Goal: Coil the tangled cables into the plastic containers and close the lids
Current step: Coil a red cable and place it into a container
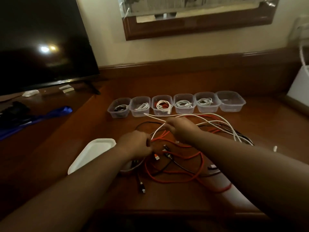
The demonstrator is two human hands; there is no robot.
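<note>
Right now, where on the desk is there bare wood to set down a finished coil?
Bare wood lies right of the cable tangle, in front of the empty container, and left between the white lid and the blue bag. The middle is crowded: both hands, left hand and right hand, work there.

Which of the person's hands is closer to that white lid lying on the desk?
Left. The left hand is just right of the white lid; the right hand is farther right, beyond it.
</note>
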